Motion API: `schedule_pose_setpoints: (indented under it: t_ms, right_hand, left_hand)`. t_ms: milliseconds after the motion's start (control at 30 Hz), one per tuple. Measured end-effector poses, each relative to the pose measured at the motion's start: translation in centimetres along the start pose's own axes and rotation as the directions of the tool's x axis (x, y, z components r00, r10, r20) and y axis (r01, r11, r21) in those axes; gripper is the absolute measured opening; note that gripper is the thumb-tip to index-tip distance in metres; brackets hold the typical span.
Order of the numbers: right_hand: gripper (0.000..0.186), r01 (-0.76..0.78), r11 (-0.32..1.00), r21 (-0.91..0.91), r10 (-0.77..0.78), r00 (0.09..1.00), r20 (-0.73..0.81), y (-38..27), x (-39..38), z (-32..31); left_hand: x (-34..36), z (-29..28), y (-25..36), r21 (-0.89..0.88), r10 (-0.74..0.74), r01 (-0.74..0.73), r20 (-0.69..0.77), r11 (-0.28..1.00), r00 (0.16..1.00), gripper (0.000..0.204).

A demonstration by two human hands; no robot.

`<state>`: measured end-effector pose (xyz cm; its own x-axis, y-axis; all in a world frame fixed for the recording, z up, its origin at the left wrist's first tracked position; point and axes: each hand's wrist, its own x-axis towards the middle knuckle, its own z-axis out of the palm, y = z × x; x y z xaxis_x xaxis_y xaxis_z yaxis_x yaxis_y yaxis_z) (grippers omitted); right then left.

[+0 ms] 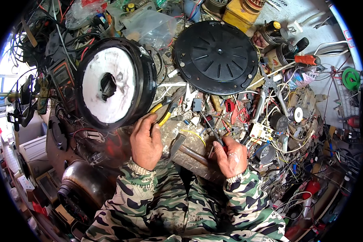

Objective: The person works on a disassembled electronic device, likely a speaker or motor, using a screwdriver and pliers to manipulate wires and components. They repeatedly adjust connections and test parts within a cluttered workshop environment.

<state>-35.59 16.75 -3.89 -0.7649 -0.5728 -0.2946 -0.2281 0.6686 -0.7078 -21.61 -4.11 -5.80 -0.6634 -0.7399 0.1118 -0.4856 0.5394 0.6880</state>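
My left hand (146, 142) has its fingers stretched out by the lower right rim of a round black housing (150, 80), the thumb apart from them. Whether the fingertips press on the rim I cannot tell. The housing leans with its face toward me, showing a white round pad (94, 80) with a ragged dark hole. Pliers with yellow handles (164, 118) lie just beyond that hand. My right hand (231, 157) is closed round the handle of a screwdriver (208, 122), its shaft pointing up and left. A hammer (193, 154) lies between my hands.
A black round cover (218, 56) lies behind, right of the housing. A multimeter (62, 82) stands at the left. Pliers (262, 99), a small circuit board (262, 132), a solder spool (296, 114) and tangled wires crowd the right. A yellow box (240, 16) stands at the back.
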Motion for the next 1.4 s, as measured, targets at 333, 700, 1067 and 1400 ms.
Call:
schedule_pose_setpoints:
  t_ms: [333, 700, 1067, 1400]
  right_hand:
    - [0.023, -0.084, 0.996, -0.039, 0.077, 0.984, -0.159, -0.6, 1.5, -0.3]
    - [0.020, -0.045, 0.996, 0.077, 0.052, 0.994, -0.097, -0.7, -0.4, 0.0]
    - [0.021, -0.254, 0.958, 0.134, 0.284, 0.911, -0.300, 4.9, -5.9, -2.3]
    - [0.020, -0.260, 0.840, 0.476, 0.483, 0.758, -0.438, 10.5, -11.6, -2.2]
  left_hand:
    - [-0.8, 0.5, 0.5, 0.168, 0.123, -0.129, 0.046, 0.977, 0.991, 0.032]
    - [-0.6, 0.5, 1.1, 0.209, 0.177, -0.168, -0.026, 0.963, 0.984, 0.028]
    - [-1.4, 6.4, 8.6, -0.203, 0.388, -0.347, 0.218, 0.916, 0.896, 0.023]
    - [0.1, 17.1, 16.1, -0.018, 0.724, -0.786, 0.404, 0.618, 0.559, 0.046]
